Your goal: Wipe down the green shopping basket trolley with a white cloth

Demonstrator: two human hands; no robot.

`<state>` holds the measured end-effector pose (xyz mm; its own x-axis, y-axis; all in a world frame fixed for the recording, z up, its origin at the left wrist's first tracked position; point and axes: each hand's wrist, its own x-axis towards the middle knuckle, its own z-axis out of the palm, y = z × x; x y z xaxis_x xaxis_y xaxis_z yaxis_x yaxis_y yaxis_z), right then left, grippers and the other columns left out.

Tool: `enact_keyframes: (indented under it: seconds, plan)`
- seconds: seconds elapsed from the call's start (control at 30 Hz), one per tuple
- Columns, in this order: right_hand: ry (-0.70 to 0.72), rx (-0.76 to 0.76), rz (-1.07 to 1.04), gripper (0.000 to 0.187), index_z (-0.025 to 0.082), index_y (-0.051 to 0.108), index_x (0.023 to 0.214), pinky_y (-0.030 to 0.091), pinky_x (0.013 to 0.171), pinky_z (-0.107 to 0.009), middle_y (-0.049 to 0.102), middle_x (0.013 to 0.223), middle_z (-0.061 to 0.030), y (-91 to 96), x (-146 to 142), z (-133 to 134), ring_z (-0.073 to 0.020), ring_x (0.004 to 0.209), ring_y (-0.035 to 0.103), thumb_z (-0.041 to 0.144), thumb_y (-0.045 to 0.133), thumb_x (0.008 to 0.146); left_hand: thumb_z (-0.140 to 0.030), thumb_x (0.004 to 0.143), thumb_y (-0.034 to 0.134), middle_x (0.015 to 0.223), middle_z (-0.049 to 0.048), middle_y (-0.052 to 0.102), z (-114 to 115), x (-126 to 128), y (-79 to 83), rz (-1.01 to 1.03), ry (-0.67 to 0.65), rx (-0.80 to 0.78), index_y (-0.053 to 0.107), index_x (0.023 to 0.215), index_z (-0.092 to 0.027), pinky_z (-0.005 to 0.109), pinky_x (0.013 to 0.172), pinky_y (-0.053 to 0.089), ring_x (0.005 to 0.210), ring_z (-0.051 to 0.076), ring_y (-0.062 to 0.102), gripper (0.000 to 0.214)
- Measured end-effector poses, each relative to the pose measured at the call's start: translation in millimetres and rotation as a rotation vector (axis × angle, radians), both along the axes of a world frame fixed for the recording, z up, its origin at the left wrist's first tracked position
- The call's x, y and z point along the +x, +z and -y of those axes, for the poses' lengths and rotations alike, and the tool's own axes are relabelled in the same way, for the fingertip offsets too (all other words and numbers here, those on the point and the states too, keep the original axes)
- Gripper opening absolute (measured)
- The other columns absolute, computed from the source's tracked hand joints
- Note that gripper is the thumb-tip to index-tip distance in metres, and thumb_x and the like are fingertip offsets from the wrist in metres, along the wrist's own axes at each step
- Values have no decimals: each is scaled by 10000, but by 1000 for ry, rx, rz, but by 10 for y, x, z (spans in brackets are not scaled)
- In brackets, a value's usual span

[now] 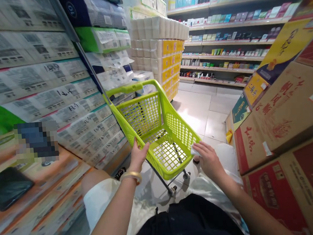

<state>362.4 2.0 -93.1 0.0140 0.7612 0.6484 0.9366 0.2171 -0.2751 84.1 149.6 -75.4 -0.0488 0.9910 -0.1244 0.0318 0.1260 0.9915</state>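
Observation:
A lime-green plastic shopping cart on small wheels stands in front of me, its mesh basket holding nothing I can see. My left hand, with a gold bangle on the wrist, curls over the cart's left rim. My right hand presses a white tissue against the right rim. The cart's long handle lies at the far end, away from both hands.
Packaged paper goods are stacked high along the left, and printed cardboard cartons along the right. Ahead stand a pile of wrapped toilet rolls and retail shelves of small boxed goods. A tiled floor runs between them.

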Motion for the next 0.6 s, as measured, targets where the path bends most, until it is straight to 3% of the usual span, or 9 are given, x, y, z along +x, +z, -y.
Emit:
enact_keyframes:
  seconds: [0.2,0.3,0.4,0.6]
  plan:
    - [221,-35,-40,596,184,603,1323,449,964,-405,705,1228,-78,98,-950,178,-244,1124,585,24,475,763,-316,787,731,1482,75,531,49,-21,122,91,5,-50,304,1539,-318,366,1058,474,1295,227,561,864]
    - [327,-64,-23,617,193,582,1332,410,964,-379,688,1269,-68,148,-1209,212,-219,1145,573,17,478,749,-315,795,724,1436,72,577,62,-68,173,102,-12,-81,295,1543,-321,390,1055,481,1256,230,592,863]
    - [338,-66,-16,553,228,614,1266,365,948,-362,712,1223,-40,182,-1145,190,-199,1105,593,24,492,766,-309,764,759,1430,77,583,36,-134,206,84,-21,-95,325,1534,-307,384,1058,478,1268,238,583,884]
    - [173,-67,6,470,229,666,1139,323,957,-368,746,1122,-27,215,-533,131,-204,1063,619,-1,473,778,-283,713,811,1434,113,578,-29,-221,232,60,-8,-141,367,1520,-272,391,1062,471,1314,263,542,921]
